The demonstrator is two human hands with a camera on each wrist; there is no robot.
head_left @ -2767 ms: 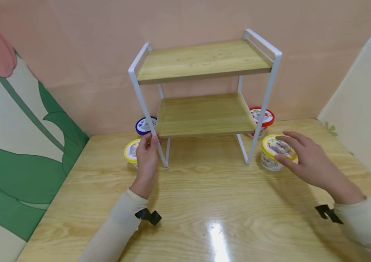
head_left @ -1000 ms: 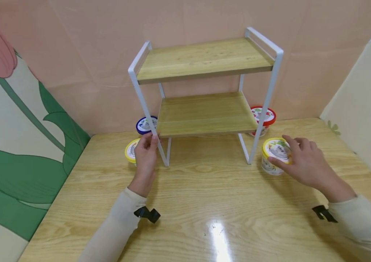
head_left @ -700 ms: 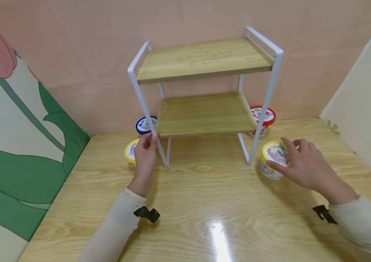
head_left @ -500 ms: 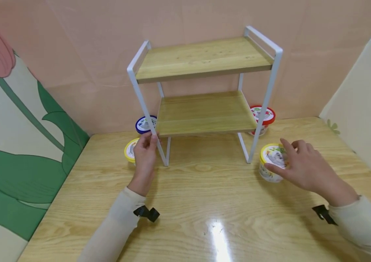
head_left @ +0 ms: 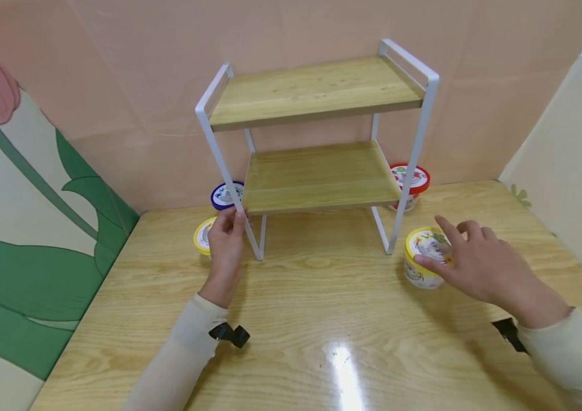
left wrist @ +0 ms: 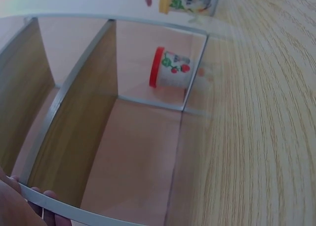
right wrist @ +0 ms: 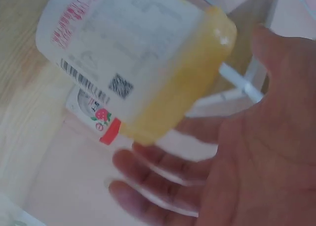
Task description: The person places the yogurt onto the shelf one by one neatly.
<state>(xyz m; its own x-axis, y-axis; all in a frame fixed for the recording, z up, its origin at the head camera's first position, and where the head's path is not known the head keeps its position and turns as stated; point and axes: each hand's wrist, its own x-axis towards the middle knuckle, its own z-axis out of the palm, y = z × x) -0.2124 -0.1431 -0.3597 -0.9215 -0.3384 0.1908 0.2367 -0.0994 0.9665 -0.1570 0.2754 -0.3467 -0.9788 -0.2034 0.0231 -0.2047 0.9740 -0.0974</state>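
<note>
In the head view, my left hand (head_left: 226, 240) grips the front left post of a white-framed rack (head_left: 219, 154) with wooden shelves, at lower-shelf height. The left wrist view has its fingers (left wrist: 49, 216) curled round the metal bar. My right hand (head_left: 483, 265) is spread over a tub with a yellow lid (head_left: 427, 251), right of the rack. Its thumb overlaps the lid's near rim, and the index finger is raised over the far side. A gap separates thumb and lid in the right wrist view, where the other fingers (right wrist: 163, 181) stretch out beside the yellow lid (right wrist: 182, 87).
A red-lidded tub (head_left: 409, 180) stands behind the rack's right side. To its left are a blue-lidded tub (head_left: 224, 195) and another yellow-lidded tub (head_left: 202, 235), partly hidden by the post and my hand. The wooden table (head_left: 291, 319) meets a pink backdrop (head_left: 157, 85).
The right yellow-lidded tub has shifted toward me and slightly left, and the print on its lid has turned. My right hand has come lower beside it. The left hand keeps its grip.
</note>
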